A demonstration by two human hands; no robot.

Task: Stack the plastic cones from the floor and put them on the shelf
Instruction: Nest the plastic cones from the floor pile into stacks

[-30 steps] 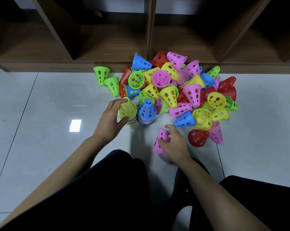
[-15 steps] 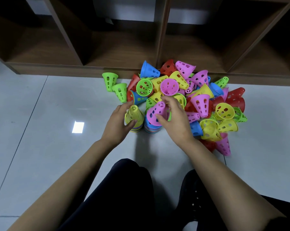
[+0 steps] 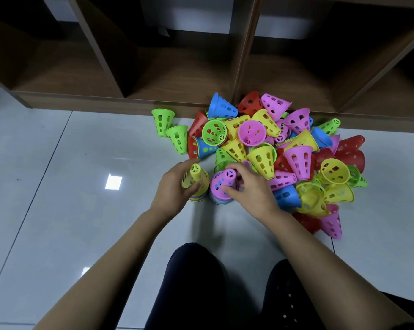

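Grey tiled floor (image 3: 46, 198), brown wooden shelf (image 3: 177, 67) behind. Left hand (image 3: 175, 186) grips yellow-topped perforated plastic cone stack (image 3: 196, 184); right hand (image 3: 251, 189) pinches pink perforated plastic cone (image 3: 222, 181) atop second stack, beside loose pile (image 3: 296, 151).

A pale, glossy tiled floor (image 3: 58, 210) carries everything. A low wooden shelf (image 3: 177, 75) stands on it, divided into open compartments. A loose heap of plastic cones (image 3: 284, 148) in green, yellow, pink, red and blue lies against the shelf's front edge, the cones tumbled on their sides and over one another. Farther out from the shelf, two upright stacks stand side by side on the tiles, nearly touching: a yellow-topped stack (image 3: 196, 184) and a pink-topped stack (image 3: 223, 186). A pair of green cones (image 3: 163, 121) lies just before the shelf's front.
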